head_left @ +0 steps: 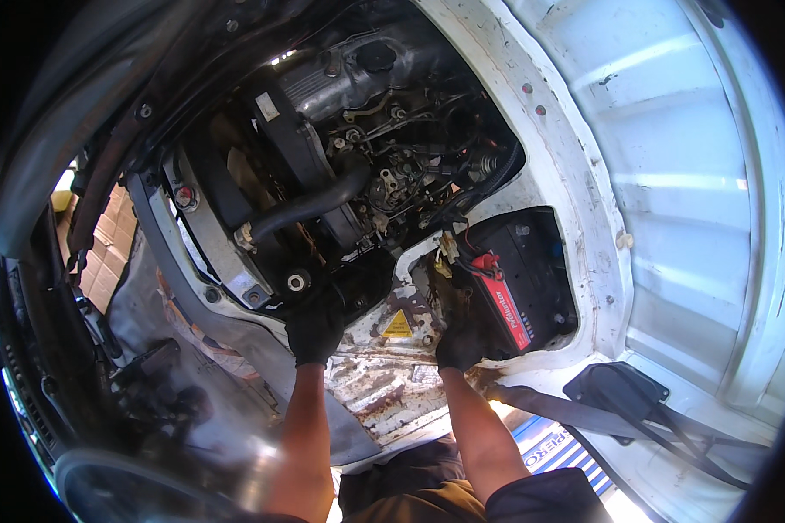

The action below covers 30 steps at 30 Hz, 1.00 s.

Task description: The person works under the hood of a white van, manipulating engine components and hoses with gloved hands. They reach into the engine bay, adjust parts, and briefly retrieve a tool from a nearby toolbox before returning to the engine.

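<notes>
My left hand (314,327), in a black glove, reaches into the dark lower edge of the engine bay, just below a round silver fitting (296,281); its fingers blend into the shadow. My right hand (458,344), also black-gloved, is at the near left corner of the black battery (532,253) with its red label, and its fingers are hard to make out. Between the hands lies rusty white metal (379,383) with a yellow triangular sticker (397,324). A thick black hose (314,200) crosses the engine (392,183). Brass-coloured connectors (446,257) hang beside the battery.
A white ribbed body panel (680,200) fills the right. A grey belt strap (541,401) runs to a black bracket (619,392). At left are dark frame parts (92,218), cardboard (106,248) and a steering wheel rim (96,466). A blue-and-white striped object (576,462) shows below.
</notes>
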Tool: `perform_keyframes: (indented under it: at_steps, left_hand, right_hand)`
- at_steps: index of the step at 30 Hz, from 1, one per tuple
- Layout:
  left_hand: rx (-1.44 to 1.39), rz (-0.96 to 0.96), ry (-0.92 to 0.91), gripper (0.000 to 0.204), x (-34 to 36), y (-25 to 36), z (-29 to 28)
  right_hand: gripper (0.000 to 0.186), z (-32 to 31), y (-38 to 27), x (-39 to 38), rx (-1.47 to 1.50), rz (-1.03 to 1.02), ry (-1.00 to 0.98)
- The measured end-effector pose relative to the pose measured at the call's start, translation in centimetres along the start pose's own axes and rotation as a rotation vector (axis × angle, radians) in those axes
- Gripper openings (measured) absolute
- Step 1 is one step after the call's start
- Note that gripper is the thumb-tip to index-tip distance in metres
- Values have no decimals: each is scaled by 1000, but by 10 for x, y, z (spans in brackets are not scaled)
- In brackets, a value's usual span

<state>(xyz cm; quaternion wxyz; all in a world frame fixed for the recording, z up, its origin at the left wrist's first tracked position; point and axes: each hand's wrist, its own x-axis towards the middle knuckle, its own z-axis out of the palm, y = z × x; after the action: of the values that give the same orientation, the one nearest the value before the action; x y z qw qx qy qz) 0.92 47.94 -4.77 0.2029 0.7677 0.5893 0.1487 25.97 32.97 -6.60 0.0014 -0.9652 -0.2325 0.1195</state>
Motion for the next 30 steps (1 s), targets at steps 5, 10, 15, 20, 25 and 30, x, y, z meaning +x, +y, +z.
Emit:
perform_keyframes:
  at_steps: [5,10,15,20,25,30]
  left_hand:
    - [-34,12,42,24,2,3,-2]
    - [-47,-18,-11,24,0,1,-3]
    - [-43,-24,-31,24,1,2,-4]
    - [-70,-19,9,24,2,2,-3]
    - [-42,-30,9,28,1,1,-4]
    - [-71,-34,40,30,8,13,-10]
  right_hand:
    - [48,7,2,0,-2,-12,70]
    - [47,3,-4,2,-21,80,2]
    - [47,-4,-7,2,6,42,-1]
    - [48,-6,-7,0,60,5,14]
    - [48,9,4,1,84,-55,120]
    - [46,35,26,9,66,-160,289]
